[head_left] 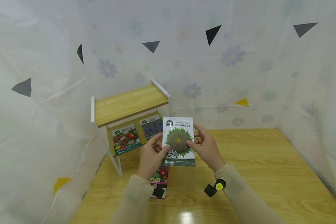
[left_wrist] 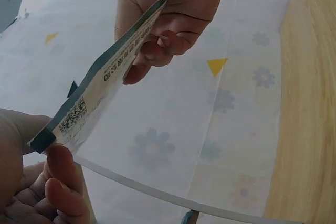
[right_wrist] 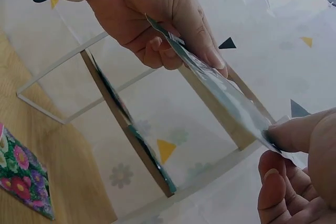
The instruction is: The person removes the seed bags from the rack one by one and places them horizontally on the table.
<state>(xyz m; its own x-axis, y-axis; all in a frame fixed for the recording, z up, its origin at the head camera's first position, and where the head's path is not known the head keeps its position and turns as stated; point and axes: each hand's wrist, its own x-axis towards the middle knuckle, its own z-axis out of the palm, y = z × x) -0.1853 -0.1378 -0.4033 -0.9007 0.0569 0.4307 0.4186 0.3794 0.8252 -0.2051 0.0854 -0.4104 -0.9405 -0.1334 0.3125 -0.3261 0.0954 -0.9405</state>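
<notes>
Between both hands a seed packet with a sunflower picture is held upright, its front toward the head camera. The left hand pinches its left edge, thumb in front and fingers behind. On the opposite edge the right hand pinches it the same way. Printed text and a square code on the packet's back show in the left wrist view. Below the hands, another seed packet with colourful flowers lies on the table, partly covered by the left hand and sleeve.
A small two-tier wooden shelf with white sides stands at the left. On its lower board lie a packet of red and white flowers and a purple-flower packet. The wooden table extends right; patterned sheeting surrounds it.
</notes>
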